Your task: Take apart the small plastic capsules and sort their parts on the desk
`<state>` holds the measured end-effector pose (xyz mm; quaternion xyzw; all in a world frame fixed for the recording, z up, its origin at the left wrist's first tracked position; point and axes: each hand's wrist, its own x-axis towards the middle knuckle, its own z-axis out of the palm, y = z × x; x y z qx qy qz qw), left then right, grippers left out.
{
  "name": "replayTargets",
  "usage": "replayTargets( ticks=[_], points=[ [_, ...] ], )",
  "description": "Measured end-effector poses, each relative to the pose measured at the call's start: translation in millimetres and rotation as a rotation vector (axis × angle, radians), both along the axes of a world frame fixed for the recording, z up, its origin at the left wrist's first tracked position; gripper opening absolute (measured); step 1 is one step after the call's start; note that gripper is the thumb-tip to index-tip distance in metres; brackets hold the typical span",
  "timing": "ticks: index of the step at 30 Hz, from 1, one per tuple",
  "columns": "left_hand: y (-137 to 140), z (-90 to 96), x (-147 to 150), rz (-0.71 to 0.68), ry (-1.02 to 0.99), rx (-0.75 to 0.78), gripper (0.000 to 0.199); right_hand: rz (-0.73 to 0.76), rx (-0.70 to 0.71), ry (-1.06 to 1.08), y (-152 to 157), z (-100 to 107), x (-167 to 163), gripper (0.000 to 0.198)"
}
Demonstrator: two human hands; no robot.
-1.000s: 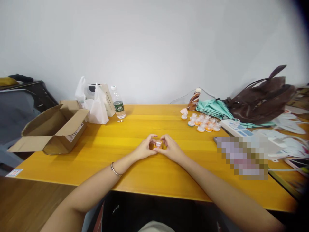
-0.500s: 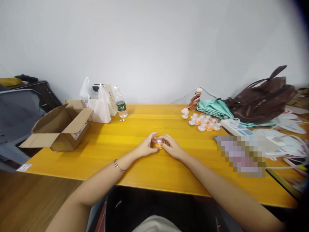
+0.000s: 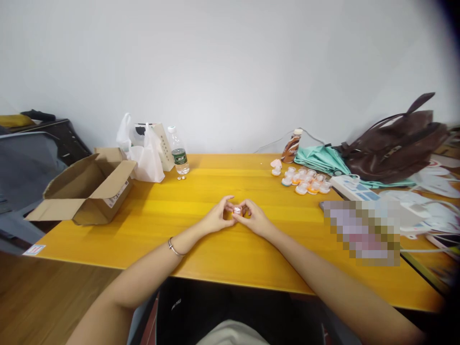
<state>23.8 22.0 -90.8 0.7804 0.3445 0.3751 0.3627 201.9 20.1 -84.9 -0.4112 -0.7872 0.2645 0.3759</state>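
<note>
At the middle of the table, a small clear plastic piece with an orange rim [image 3: 237,210] sits between my two hands. My left hand [image 3: 222,215] is closed round its left side, thumb in front and fingers behind. From the right, my right hand [image 3: 252,218] pinches the same piece, its thumb across the front. The fingers partly cover it, and its exact kind is too small to make out. Several similar clear pieces with orange or teal rims [image 3: 307,181] stand grouped to the right, and one with a pinkish top [image 3: 276,167] stands apart behind them.
An open cardboard box [image 3: 111,191] is at the left, beside a white plastic bag [image 3: 147,163] and a water bottle [image 3: 180,155]. A brown drink bottle [image 3: 292,147], green cloth [image 3: 316,160], brown bag [image 3: 388,148], power strip [image 3: 354,189] and a pixelated object [image 3: 359,232] occupy the right.
My right hand's fingers have shifted on the piece: the thumb now lies across its front and the fingers are behind. My left hand stays nearly in place.
</note>
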Motion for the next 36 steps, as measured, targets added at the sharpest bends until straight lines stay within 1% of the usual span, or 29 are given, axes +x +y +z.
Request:
replayTargets(
  ticks=[1, 3, 5, 6, 8, 10, 11, 14, 15, 19, 23, 27, 29, 33, 36],
  points=[
    [-0.4, 0.2, 0.3, 0.005, -0.005, 0.002, 0.069, 0.023, 0.012, -0.004, 0.0, -0.4, 0.1, 0.016],
    [-1.1, 0.8, 0.7, 0.009, -0.009, -0.002, 0.069, 0.032, 0.026, 0.009, -0.1, -1.3, 0.2, 0.022],
    [-1.5, 1.2, 0.9, 0.008, -0.003, -0.008, 0.069, -0.005, 0.007, 0.028, -0.1, -2.4, 0.1, 0.030],
    [-1.6, 1.2, 0.9, 0.008, 0.001, -0.007, 0.069, -0.027, -0.008, 0.033, 0.1, -3.1, 0.0, 0.030],
    [-1.5, 1.3, 0.8, 0.002, 0.005, -0.003, 0.068, -0.034, -0.027, 0.024, 0.5, -4.2, -0.1, 0.023],
    [-1.6, 1.7, 0.7, 0.006, 0.010, 0.006, 0.068, -0.003, -0.029, 0.013, 0.7, -4.8, -0.1, 0.016],
    [-1.8, 2.2, 0.6, 0.008, 0.016, 0.009, 0.069, 0.006, -0.027, 0.020, 0.6, -4.8, -0.2, 0.017],
    [-3.3, 4.9, 0.6, 0.001, 0.036, -0.001, 0.070, -0.018, -0.037, 0.050, -0.6, -4.2, -0.4, 0.031],
    [-3.9, 5.9, 0.7, -0.005, 0.041, -0.004, 0.070, -0.027, -0.044, 0.052, -1.0, -3.8, -0.3, 0.031],
    [-6.4, 8.2, 1.7, -0.003, 0.049, 0.005, 0.067, 0.009, -0.042, 0.000, -2.5, -1.0, 0.6, 0.013],
    [-7.2, 7.5, 3.0, 0.021, 0.078, 0.017, 0.066, 0.034, -0.048, -0.013, -3.2, 2.1, 1.7, 0.015],
    [-4.6, 7.4, 6.2, 0.097, 0.148, 0.032, 0.073, 0.005, -0.102, 0.046, -1.8, 1.1, 2.4, 0.012],
    [-2.2, 8.0, 8.5, 0.121, 0.191, 0.016, 0.070, -0.015, -0.123, 0.060, 0.0, -1.2, 2.9, 0.015],
    [0.8, 9.9, 11.4, 0.094, 0.221, 0.037, 0.056, -0.040, -0.146, 0.064, 3.6, -3.9, 4.3, 0.023],
    [0.4, 11.4, 10.4, 0.071, 0.208, 0.040, 0.055, -0.038, -0.123, 0.053, 3.6, -0.9, 6.2, 0.021]
  ],
)
